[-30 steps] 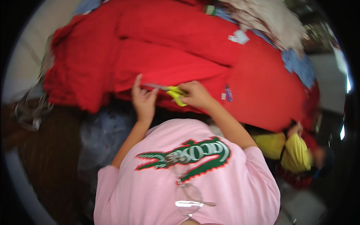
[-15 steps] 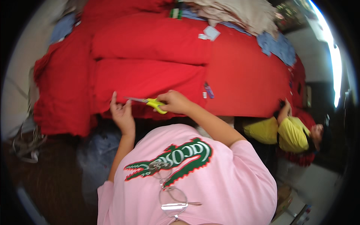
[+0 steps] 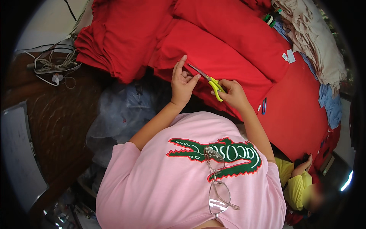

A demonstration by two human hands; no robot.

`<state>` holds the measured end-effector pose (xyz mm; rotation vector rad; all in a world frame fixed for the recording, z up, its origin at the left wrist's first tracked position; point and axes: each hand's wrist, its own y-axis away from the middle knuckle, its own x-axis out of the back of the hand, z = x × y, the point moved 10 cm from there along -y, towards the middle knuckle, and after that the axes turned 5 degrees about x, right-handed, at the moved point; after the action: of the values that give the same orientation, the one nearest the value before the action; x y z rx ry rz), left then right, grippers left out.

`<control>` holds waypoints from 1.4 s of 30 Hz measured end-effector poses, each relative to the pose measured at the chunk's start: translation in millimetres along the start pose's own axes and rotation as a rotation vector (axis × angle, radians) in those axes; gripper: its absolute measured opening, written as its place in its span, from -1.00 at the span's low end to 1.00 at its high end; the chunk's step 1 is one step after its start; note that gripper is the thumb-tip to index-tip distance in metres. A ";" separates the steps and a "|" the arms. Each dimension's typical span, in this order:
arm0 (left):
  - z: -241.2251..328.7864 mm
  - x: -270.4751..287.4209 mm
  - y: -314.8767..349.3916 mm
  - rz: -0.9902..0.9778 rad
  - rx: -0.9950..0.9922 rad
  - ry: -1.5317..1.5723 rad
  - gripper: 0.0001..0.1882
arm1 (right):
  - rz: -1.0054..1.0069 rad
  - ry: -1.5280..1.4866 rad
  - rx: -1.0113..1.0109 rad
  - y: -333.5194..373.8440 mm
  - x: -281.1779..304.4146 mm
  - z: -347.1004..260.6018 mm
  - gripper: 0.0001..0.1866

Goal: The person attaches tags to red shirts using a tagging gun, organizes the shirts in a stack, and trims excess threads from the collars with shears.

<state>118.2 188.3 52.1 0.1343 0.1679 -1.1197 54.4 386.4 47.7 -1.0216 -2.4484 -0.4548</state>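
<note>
My right hand (image 3: 233, 93) grips a pair of scissors (image 3: 214, 87) with yellow-green handles. Its narrow metal blades point up and left toward my left hand (image 3: 183, 82), which is raised with index finger and thumb apart and nothing visible between them. Both hands are over the near edge of a folded red cloth (image 3: 225, 63). A thicker red fold (image 3: 232, 30) lies behind it, and a stack of red cloth (image 3: 122, 34) is to the left. Just right of my right hand, a small purple-blue tool (image 3: 264, 106) rests on the red surface (image 3: 293, 118).
Beige cloth (image 3: 312, 38) and blue cloth (image 3: 329, 103) lie at the far right. White tags (image 3: 290, 56) sit on the red fold. A clear plastic bag (image 3: 118, 114) is below the table edge, with coiled cables (image 3: 57, 63) at left. A person in yellow (image 3: 299, 191) works at lower right.
The whole view has swung, so the red cloth now slants down to the right and the cables show more fully. The scissors stay in my right hand; my left hand remains raised near the blades.
</note>
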 end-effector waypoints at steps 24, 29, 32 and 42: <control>4.6 27.6 -7.6 0.041 0.007 -0.039 -0.13 | -0.019 -0.017 -0.026 -21.0 -14.1 -16.3 -0.69; -2.5 39.5 -14.2 0.075 -0.020 -0.127 -0.16 | 0.013 -0.004 -0.020 -16.9 -14.0 -11.3 -0.66; -1.8 36.2 -16.9 0.057 -0.013 -0.038 -0.14 | 0.031 0.030 0.024 -19.2 -12.0 -17.2 -0.66; -3.1 35.4 -21.4 -0.006 0.044 0.117 -0.09 | -0.002 -0.020 -0.053 -25.7 -16.2 -18.9 -0.69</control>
<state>113.8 148.4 41.5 0.2390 0.2476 -1.1222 51.0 351.0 52.0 -1.0499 -2.4669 -0.5151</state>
